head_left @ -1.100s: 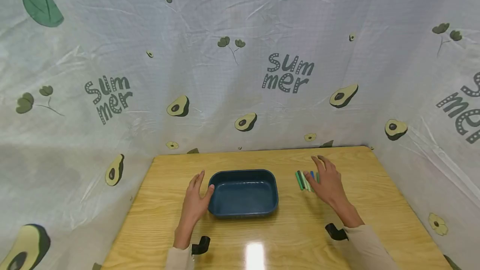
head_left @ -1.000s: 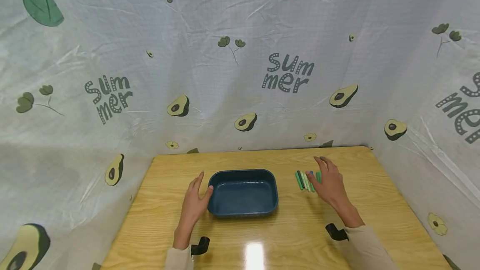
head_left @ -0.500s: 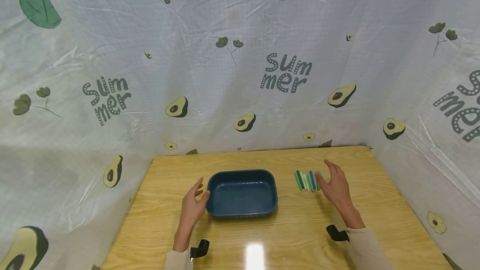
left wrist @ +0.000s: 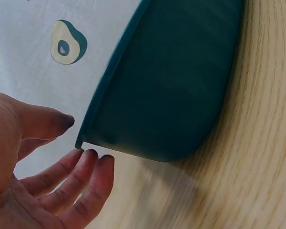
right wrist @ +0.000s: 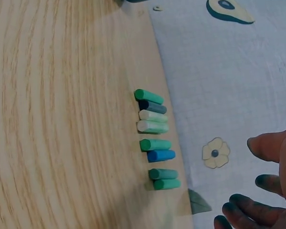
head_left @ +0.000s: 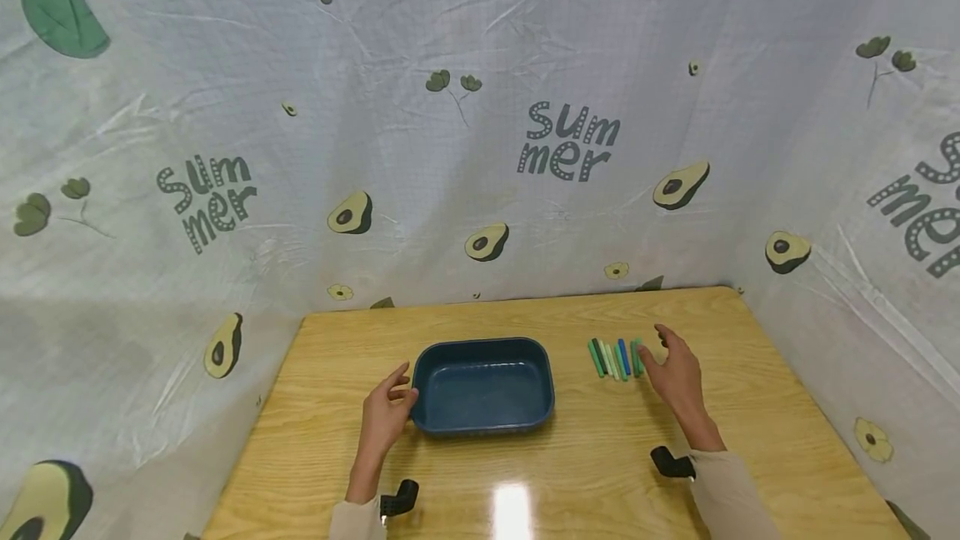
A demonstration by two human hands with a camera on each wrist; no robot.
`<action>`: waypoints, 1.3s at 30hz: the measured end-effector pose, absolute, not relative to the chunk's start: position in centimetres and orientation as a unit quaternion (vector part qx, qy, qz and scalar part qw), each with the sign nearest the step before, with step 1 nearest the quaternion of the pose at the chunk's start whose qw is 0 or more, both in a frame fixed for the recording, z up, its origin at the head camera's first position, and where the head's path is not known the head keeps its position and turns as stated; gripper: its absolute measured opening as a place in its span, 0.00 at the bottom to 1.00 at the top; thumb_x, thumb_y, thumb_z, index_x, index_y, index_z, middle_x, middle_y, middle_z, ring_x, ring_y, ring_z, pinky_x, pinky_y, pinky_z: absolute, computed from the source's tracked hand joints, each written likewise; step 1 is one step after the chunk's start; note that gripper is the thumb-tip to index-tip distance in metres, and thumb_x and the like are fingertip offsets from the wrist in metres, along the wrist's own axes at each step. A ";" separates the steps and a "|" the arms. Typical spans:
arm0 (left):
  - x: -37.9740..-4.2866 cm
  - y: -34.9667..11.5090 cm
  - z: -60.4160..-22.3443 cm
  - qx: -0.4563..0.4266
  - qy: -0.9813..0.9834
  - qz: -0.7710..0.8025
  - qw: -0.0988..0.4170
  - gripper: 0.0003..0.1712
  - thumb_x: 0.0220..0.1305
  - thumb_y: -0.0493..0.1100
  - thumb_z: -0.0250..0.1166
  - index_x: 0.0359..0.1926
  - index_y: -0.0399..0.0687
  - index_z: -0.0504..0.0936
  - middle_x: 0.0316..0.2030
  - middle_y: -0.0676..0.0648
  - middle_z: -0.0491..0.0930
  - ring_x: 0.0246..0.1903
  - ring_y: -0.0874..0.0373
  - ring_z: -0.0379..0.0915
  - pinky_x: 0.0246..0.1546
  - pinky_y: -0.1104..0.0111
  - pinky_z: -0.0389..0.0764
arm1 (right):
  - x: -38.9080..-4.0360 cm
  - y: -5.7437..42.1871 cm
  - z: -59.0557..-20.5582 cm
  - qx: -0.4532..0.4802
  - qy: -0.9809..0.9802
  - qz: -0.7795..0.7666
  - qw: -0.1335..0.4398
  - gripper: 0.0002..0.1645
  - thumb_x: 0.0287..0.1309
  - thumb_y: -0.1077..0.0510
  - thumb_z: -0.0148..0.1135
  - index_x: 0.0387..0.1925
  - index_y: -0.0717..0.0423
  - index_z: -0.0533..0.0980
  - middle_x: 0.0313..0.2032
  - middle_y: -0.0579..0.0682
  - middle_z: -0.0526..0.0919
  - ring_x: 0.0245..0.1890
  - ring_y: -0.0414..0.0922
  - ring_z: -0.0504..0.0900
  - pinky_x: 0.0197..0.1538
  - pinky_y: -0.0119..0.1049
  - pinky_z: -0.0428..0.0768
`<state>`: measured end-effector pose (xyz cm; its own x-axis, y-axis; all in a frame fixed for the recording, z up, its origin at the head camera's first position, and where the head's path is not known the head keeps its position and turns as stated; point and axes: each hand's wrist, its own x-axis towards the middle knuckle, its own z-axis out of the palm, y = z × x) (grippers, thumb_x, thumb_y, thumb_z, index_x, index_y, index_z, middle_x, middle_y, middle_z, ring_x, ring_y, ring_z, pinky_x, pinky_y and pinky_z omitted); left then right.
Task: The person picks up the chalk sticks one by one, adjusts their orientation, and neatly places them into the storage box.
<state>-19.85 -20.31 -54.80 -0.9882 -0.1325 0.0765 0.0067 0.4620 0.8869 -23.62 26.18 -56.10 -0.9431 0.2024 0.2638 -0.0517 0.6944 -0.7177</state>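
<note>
Watching remotely, I'm seeing thumbs and fingers apart: left hand [head_left: 384, 417] at the left end of the tray [head_left: 486, 394], right hand [head_left: 678, 377] beside the coloured sticks [right wrist: 156, 144] on the table [head_left: 600, 465]. A low right-hand swipe could be sending those rolling tbh.

Into view we get two pale beige sleeves, the left sleeve [head_left: 357, 521] and the right sleeve [head_left: 729, 494], plain cloth with no print that we can spot, each ending at the wrist! On the inner side of each wrist we see a matte black fitting, the left fitting [head_left: 400, 498] and the right fitting [head_left: 672, 464] both stubby, rounded and bent like an elbow. And look, bare fingers on the left hand [head_left: 386, 415] and the right hand [head_left: 677, 375], the fingertips [left wrist: 66, 121] smudged!
</note>
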 end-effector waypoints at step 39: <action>-20.5 -20.1 -56.1 0.075 -0.837 -0.538 0.069 0.26 0.62 0.29 0.63 0.61 0.41 0.78 0.53 0.36 0.80 0.49 0.45 0.78 0.30 0.77 0.77 | -25.7 24.2 -60.2 -0.244 -0.835 0.453 0.196 0.21 0.59 0.60 0.63 0.53 0.65 0.77 0.44 0.68 0.85 0.46 0.65 0.79 0.54 0.59 0.71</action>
<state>-20.47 -20.07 -56.14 -0.9793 -0.1994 0.0359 -0.0500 0.4093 0.9110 -25.70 24.20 -60.23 -0.8041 0.5852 0.1052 0.2309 0.4704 -0.8517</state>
